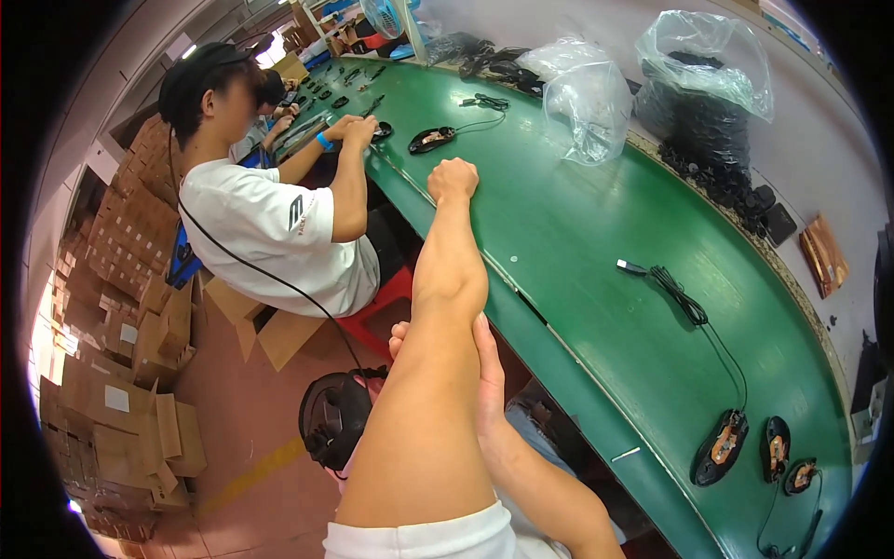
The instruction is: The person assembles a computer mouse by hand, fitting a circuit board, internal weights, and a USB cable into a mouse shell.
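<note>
My left arm is stretched out over the green workbench point(577, 252), and my left hand point(454, 179) is closed in a fist near its front edge. Nothing sticks out of the fist. My right hand point(490, 382) is wrapped round my left arm from below, close to the elbow; its thumb shows on one side and fingertips on the other. Just beyond the fist lies an opened black computer mouse point(432, 140) with its cable. Farther to the right lies another opened mouse point(720, 447), joined to a bundled black cable point(680, 294) with a plug.
A co-worker in a white shirt point(270, 233) handles a dark part at the bench, left. Two smaller opened mice point(775, 449) lie at the right. Clear plastic bags point(587, 102) and a bag of black parts point(703, 112) line the back. Cardboard boxes point(121, 401) are stacked left.
</note>
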Demonstrator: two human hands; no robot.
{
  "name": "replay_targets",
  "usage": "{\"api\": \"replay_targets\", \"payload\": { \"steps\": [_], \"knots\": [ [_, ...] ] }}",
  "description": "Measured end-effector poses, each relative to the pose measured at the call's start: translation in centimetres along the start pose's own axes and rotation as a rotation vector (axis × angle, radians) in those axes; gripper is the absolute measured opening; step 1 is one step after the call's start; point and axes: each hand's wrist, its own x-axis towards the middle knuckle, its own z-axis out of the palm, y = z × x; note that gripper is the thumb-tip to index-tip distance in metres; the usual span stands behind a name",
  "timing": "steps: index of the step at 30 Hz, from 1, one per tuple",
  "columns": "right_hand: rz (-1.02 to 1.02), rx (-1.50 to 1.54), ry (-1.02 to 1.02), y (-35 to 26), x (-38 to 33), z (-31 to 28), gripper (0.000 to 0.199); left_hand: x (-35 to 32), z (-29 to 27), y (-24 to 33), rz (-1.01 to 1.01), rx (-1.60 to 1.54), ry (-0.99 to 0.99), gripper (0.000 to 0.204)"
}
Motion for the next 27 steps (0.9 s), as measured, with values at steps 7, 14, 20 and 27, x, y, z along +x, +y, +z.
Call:
{"api": "replay_targets", "payload": {
  "steps": [7, 14, 20, 27],
  "knots": [
    [-0.002, 0.195, -0.135, 1.5, -0.9, 1.0, 0.072, 0.4, -0.1, -1.4, -0.042, -0.041, 0.068, 0.045],
    [-0.081, 0.333, -0.337, 1.8, 0.6, -0.7, 0.074, -2.3, -1.2, -0.7, -0.12, -0.228, 0.047, 0.042],
    [-0.057, 0.382, -0.384, 0.7, 2.6, -1.5, 0.08, -4.0, -1.7, -0.5, -0.206, -0.416, 0.03, 0.04],
    [-0.076, 0.417, -0.491, -0.4, 3.5, -1.9, 0.088, -6.0, -2.8, -0.4, -0.318, -0.635, 0.003, 0.037]
  ]
}}
